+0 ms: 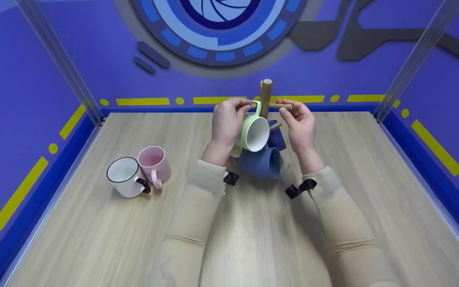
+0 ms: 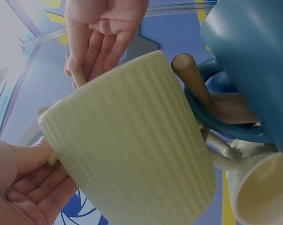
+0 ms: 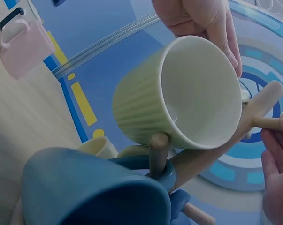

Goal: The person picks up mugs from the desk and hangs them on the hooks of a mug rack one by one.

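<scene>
A wooden mug tree [image 1: 266, 93] stands upright at the back of the table. A ribbed pale green mug [image 1: 256, 133] hangs by its handle from an upper left peg, its mouth tilted toward the head camera. My left hand [image 1: 227, 123] pinches that peg's tip beside the handle. On the opposite side my right hand [image 1: 303, 123] pinches the end of the upper right peg [image 3: 267, 123] between thumb and fingers. Below hangs a blue mug [image 1: 255, 163], with a dark blue mug [image 1: 278, 139] behind it. A cream mug [image 2: 263, 187] hangs lower, mostly hidden in the head view.
To the left, a white enamel mug [image 1: 125, 177] with a black rim and handle stands against a pink mug [image 1: 155, 163]. Blue and purple panels [image 1: 74, 48] enclose the wooden table [image 1: 74, 231] at the back and sides.
</scene>
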The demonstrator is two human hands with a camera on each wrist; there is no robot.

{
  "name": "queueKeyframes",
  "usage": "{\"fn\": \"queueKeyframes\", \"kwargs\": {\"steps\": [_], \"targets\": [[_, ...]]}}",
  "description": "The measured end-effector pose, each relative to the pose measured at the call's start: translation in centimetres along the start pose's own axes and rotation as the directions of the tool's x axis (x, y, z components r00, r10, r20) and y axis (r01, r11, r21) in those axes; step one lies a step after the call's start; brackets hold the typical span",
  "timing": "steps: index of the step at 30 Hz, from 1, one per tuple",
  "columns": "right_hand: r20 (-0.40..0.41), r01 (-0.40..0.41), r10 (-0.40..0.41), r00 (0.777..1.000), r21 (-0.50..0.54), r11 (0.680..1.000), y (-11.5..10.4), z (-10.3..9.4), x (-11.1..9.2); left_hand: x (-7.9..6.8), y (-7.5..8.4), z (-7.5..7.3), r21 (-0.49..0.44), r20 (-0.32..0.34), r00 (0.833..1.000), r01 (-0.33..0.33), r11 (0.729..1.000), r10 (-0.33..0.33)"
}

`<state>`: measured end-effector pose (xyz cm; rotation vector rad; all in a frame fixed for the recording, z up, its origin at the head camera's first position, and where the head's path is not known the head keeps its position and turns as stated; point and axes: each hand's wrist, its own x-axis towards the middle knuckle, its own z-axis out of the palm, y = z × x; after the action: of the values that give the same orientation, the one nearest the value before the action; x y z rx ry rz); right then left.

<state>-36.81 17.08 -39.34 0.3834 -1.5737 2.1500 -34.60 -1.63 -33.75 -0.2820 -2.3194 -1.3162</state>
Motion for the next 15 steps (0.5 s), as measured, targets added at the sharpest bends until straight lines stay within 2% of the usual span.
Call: {"fn": "queueKeyframes", "kwargs": {"steps": [5,8,11,15], "targets": [[0.022,0.131,-0.129,0.991,-0.120,0.984,0.1,0.1,-0.7,1.2,-0.4,-0.4,-0.005,0.045,0.997,0.055,0.998,-0.055],[0.060,0.230,-0.223,0.973,-0.205,0.951,0.1,0.3,-1.2,2.1,-0.7,-0.5,0.014,0.071,0.994,0.078,0.997,-0.079],[0.111,0.341,-0.323,0.940,-0.267,0.901,0.3,0.5,-1.7,3.0,-0.8,-0.7,0.039,0.097,0.991,0.088,0.995,-0.091],[0.162,0.481,-0.453,0.877,-0.292,0.827,0.5,1.0,-2.1,4.0,-0.7,-0.9,0.103,0.136,0.983,0.112,0.988,-0.125]]}}
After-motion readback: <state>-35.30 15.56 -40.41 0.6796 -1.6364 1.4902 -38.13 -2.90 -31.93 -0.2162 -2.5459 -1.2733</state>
